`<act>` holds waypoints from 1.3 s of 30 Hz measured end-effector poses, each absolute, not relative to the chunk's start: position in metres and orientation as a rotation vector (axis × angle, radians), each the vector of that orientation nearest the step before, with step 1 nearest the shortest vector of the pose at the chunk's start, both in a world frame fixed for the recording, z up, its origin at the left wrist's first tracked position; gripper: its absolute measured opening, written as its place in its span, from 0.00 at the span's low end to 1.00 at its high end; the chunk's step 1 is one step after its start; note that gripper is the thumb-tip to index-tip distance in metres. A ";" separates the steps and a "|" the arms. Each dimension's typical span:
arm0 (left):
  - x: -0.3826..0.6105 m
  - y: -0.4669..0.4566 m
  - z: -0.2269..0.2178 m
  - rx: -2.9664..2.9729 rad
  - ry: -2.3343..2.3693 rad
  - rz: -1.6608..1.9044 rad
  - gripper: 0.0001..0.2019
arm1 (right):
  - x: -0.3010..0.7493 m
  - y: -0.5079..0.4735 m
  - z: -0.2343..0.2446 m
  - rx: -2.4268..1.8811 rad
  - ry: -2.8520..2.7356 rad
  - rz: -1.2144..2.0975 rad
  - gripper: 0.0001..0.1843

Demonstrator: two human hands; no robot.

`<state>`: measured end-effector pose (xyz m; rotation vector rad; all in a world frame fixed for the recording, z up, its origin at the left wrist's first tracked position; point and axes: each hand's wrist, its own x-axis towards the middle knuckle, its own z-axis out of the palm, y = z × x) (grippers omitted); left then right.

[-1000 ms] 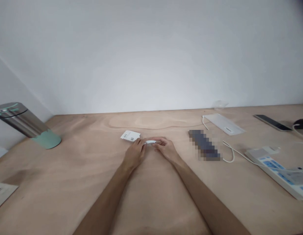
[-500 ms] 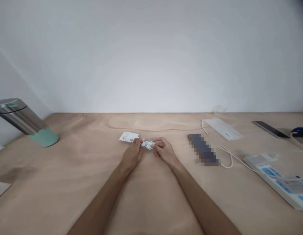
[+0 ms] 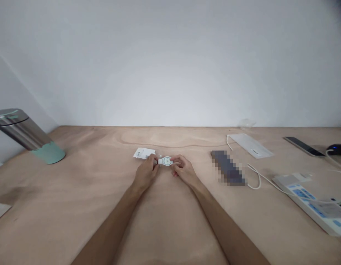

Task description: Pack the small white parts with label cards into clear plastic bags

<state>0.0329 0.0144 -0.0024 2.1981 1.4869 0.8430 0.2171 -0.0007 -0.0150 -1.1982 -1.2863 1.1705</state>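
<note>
- Watch [image 3: 167,161]: white strap, round pale dial; held between both hands, in front of the person, over the table [image 3: 76,221].
- Left hand [image 3: 146,173]: fingers pinched together on the strap, left of the dial.
- Right hand [image 3: 184,170]: fingertips [image 3: 173,160] pressed together at the strap, right of the dial.
- Card [image 3: 143,153]: white, lying just beyond the left hand.
- Steel bottle [image 3: 22,134]: mint base, far left.
- Pixelated object [image 3: 228,167]: dark, oblong, right of the hands; details blurred.
- White pad [image 3: 250,145]: beyond it, with cable [image 3: 254,180].
- Phone [image 3: 302,146]: dark, far right.
- Mouse [image 3: 336,149]: black, beside the phone.
- Power strip [image 3: 308,206]: white, blue switches, lower right.
</note>
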 end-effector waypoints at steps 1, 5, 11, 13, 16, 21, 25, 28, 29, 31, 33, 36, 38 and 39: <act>0.033 0.015 -0.002 2.189 1.479 0.855 0.08 | 0.217 -0.001 -0.015 -1.194 -1.278 1.172 0.13; 0.031 0.016 -0.004 2.166 1.394 0.963 0.08 | 0.216 0.000 -0.013 -1.196 -1.233 1.168 0.16; 0.029 0.019 -0.004 2.226 1.161 1.033 0.05 | 0.216 0.002 -0.016 -1.204 -1.203 1.141 0.14; 0.030 0.018 -0.002 2.201 1.158 1.048 0.05 | 0.217 0.002 -0.016 -1.199 -1.202 1.139 0.13; 0.031 0.015 -0.001 2.120 1.184 1.102 0.04 | 0.216 0.001 -0.015 -1.192 -1.206 1.140 0.13; 0.033 0.013 0.001 1.934 1.203 1.219 0.04 | 0.216 0.000 -0.015 -1.203 -1.229 1.152 0.15; 0.033 0.013 0.001 1.982 1.159 1.238 0.08 | 0.217 0.002 -0.019 -1.227 -1.262 1.117 0.16; 0.033 0.014 -0.001 1.929 1.109 1.195 0.10 | 0.218 0.003 -0.022 -1.242 -1.249 1.073 0.15; 0.033 0.014 -0.002 1.898 1.097 1.177 0.11 | 0.218 0.003 -0.022 -1.243 -1.243 1.058 0.15; 0.033 0.015 -0.003 1.861 1.077 1.142 0.12 | 0.219 0.004 -0.022 -1.255 -1.235 1.033 0.14; 0.033 0.015 -0.003 1.864 1.064 1.118 0.13 | 0.219 0.004 -0.021 -1.279 -1.234 1.022 0.15; 0.032 0.015 -0.003 1.869 1.055 1.105 0.14 | 0.219 0.004 -0.019 -1.294 -1.227 1.010 0.16; 0.032 0.015 -0.002 1.847 1.056 1.097 0.15 | 0.219 0.003 -0.018 -1.292 -1.227 0.996 0.15; 0.032 0.014 -0.001 1.834 1.058 1.096 0.15 | 0.219 0.003 -0.017 -1.295 -1.232 0.988 0.14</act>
